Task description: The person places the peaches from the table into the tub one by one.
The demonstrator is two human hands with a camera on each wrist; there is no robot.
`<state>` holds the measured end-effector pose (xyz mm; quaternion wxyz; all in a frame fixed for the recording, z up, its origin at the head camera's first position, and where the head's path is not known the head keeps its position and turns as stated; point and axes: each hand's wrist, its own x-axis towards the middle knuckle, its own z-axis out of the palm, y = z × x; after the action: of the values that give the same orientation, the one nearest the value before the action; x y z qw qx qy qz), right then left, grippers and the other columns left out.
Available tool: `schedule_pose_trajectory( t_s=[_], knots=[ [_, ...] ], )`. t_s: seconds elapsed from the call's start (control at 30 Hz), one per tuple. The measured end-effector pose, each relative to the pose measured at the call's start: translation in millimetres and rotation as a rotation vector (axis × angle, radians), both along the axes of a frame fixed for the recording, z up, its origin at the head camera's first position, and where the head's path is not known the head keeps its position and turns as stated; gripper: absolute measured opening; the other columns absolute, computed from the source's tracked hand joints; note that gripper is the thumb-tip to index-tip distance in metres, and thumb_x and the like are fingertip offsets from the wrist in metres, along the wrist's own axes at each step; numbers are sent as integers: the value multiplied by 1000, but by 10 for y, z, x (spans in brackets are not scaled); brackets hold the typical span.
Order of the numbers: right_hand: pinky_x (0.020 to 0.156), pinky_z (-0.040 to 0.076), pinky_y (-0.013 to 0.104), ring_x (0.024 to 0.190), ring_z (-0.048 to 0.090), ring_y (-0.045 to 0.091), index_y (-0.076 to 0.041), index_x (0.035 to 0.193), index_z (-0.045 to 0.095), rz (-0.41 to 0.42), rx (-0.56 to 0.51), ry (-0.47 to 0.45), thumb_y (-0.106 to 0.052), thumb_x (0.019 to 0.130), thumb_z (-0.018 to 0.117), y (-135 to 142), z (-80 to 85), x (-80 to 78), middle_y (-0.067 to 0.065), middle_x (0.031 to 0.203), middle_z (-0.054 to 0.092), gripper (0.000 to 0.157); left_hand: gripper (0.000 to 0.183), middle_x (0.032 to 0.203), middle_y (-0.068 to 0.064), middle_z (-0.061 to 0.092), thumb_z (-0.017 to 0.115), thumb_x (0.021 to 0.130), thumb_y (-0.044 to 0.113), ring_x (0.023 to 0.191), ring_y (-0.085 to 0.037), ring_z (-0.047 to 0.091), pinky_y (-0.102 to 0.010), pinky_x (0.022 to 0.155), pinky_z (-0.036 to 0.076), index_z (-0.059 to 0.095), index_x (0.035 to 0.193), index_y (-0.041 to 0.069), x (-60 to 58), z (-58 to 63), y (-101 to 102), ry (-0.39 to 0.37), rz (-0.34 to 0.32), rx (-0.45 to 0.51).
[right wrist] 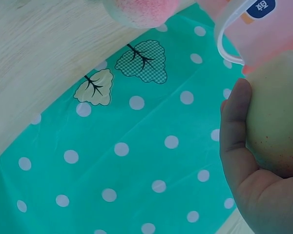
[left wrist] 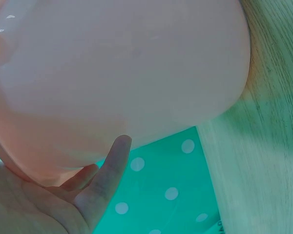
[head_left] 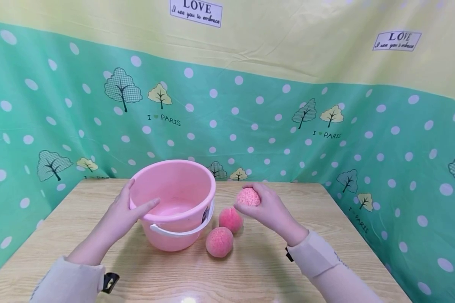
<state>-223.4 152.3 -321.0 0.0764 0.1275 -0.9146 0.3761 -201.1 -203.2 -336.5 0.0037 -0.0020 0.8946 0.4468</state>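
A pink bucket [head_left: 174, 235] stands on the table, its open mouth up and its white handle [head_left: 182, 232] lowered along the near side. My left hand [head_left: 125, 210] grips the bucket's left rim, thumb over the inside and fingers along the outer wall [left wrist: 136, 68]. To the right of the bucket my right hand [head_left: 267, 208] holds a speckled pink peach [head_left: 248, 197], with fingers curled round its yellowish underside in the right wrist view. Two more pink peaches, a nearer one [head_left: 219, 242] and a farther one [head_left: 230, 219], lie between the bucket and my right hand.
The wooden table [head_left: 273, 269] ends at a green and yellow printed curtain [head_left: 246, 139] behind and on both sides. A dark strap piece [head_left: 110, 282] sticks out at the left cuff, and another [head_left: 289, 254] at the right cuff.
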Motion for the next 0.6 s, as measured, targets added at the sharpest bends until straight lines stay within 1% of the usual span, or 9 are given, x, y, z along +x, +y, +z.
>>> schedule_pose_trajectory(
  t_s=[0.3, 0.6],
  knots=[
    [72, 56, 33, 95, 60, 22, -21, 122, 62, 21, 20, 48, -38, 79, 81, -13, 64, -6, 3, 113, 65, 50, 115, 163, -29, 3, 58, 89, 66, 143, -54, 23, -72, 107, 32, -17, 157, 10, -8, -3, 0, -4, 3, -3],
    [73, 56, 33, 97, 59, 22, -19, 122, 62, 31, 25, 49, -37, 79, 80, -30, 119, -8, 3, 114, 64, 50, 115, 163, -29, 3, 58, 90, 65, 142, -54, 24, -72, 106, 34, -16, 157, 10, -17, -14, -5, -1, 1, -10]
  ],
)
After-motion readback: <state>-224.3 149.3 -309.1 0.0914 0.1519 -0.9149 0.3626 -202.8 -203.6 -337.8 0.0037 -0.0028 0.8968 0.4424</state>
